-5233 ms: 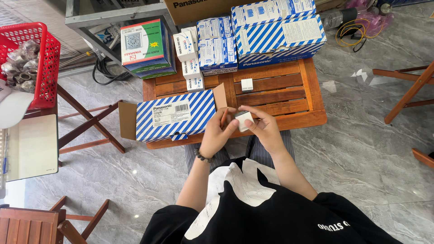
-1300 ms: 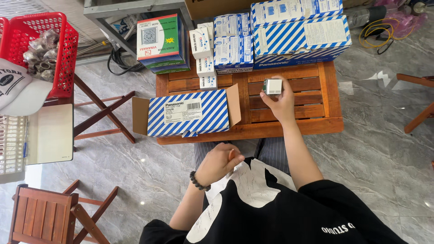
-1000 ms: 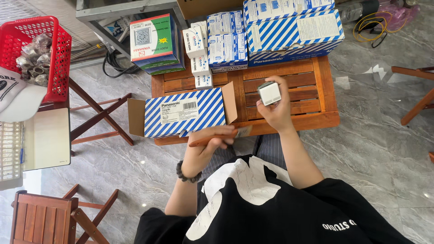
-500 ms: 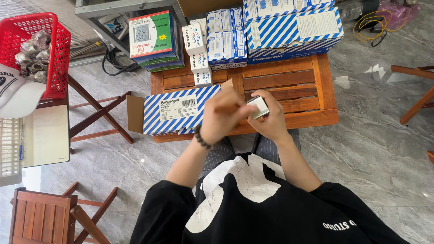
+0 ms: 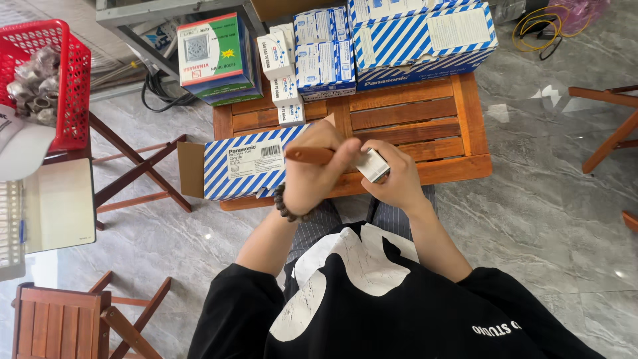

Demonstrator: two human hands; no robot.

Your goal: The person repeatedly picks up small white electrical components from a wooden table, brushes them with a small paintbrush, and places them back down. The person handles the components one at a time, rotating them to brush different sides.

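the left hand (image 5: 314,169) is closed in a full fist around a brown wooden handle (image 5: 308,155), which lies level and projects from the fist toward 9 o'clock; the working end of the tool is hidden behind the fingers, so its kind cannot be told. the right hand (image 5: 394,178) is wrapped around a small white box (image 5: 372,165), fingers curled over the far side, one corner of the box exposed at 11 o'clock of the hand. the box sits just at 3 o'clock of the left fist, the two hands touching or nearly so; whether the tool meets the box cannot be told. a dark bead bracelet (image 5: 287,205) rings the left wrist. both hands are held over the near edge of a low wooden slatted table (image 5: 425,119). at 9 o'clock of the left hand, a long blue-and-white striped carton (image 5: 242,171) lies on its side on the table, its brown end flap open toward 9 o'clock. at 12 o'clock, along the far edge of the table, stand small white-and-blue boxes (image 5: 312,56), with a large striped carton (image 5: 425,36) at 1 o'clock and a green-and-white box (image 5: 211,56) at 11 o'clock. well apart at 10 o'clock, a red plastic basket (image 5: 72,86) holds grey metal parts. folding wooden stools stand on the grey marble floor (image 5: 545,219) to either side.
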